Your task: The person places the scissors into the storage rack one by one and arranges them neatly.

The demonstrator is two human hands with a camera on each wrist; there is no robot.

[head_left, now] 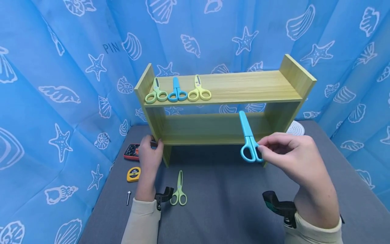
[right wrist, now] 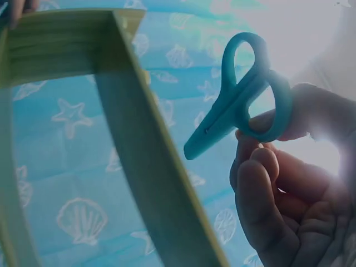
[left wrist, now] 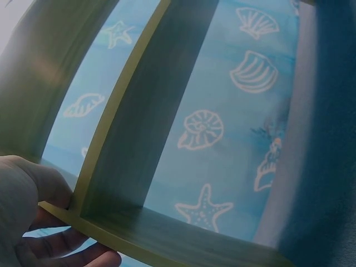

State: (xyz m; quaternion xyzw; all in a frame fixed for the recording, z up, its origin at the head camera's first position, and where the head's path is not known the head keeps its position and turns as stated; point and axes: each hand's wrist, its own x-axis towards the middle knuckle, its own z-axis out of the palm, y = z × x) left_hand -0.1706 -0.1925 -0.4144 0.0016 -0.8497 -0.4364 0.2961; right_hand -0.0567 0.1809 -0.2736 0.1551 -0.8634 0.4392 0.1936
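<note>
A two-tier wooden shelf (head_left: 243, 88) stands on the grey table. My left hand (head_left: 150, 156) grips the front edge of its left side panel, near the lower board; the left wrist view shows the thumb and fingers (left wrist: 61, 245) around that edge. Raised before the shelf's right half, my right hand (head_left: 292, 152) pinches teal scissors (head_left: 246, 126) by one handle loop, blades pointing up. Green scissors (head_left: 156, 87), blue scissors (head_left: 175, 85) and yellow scissors (head_left: 198, 87) lie side by side on the top board's left part, handles toward the front.
Another pair of green scissors (head_left: 180, 184) lies on the table by my left wrist. Left of the shelf are a red-and-black multimeter (head_left: 131, 151), a yellow tape measure (head_left: 133, 174) and a bolt (head_left: 128, 198). A white perforated disc (head_left: 296, 128) shows behind the right panel. A blue curtain (head_left: 73, 118) hangs behind.
</note>
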